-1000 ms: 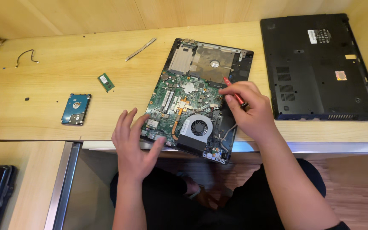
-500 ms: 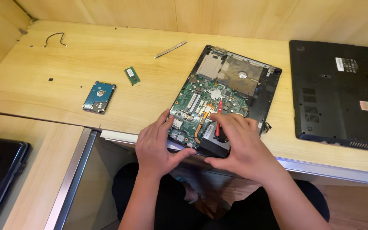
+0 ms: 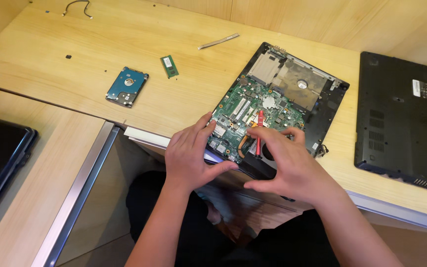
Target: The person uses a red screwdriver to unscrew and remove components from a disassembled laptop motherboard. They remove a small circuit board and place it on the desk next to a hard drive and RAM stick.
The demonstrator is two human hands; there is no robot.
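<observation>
Left hand point(image 3: 190, 157): rested on the near-left corner of the opened laptop point(image 3: 277, 106), fingers spread and flat over the circuit board's edge, thumb hooked under the near rim; it looked placed there to steady the base, clamped on nothing.

Right hand point(image 3: 292, 165): lay over the near end of the laptop at about 3 o'clock from the left hand, fingers curled and slightly apart; a red screwdriver point(image 3: 259, 133) stood pinned between the fingers, its tip toward the board (whether the grip was firm, I could not tell).

Laptop: sat open-bellied at the desk's near edge, angled toward 1 o'clock, its near corner overhanging the wooden desk point(image 3: 75, 44), likely so both hands could reach it.

Circuit board point(image 3: 253, 111): green, exposed, in the near half of the laptop, touching both hands.

Bottom cover point(image 3: 401, 123): black, lay flat at 3 o'clock, well apart from the hands.

Hard drive point(image 3: 127, 86): blue, lay at 10 o'clock, set aside from the work.

Memory stick point(image 3: 169, 66): small and green, just beyond the hard drive.

Metal strip point(image 3: 218, 41): thin, lay at 12 o'clock near the back wall.
</observation>
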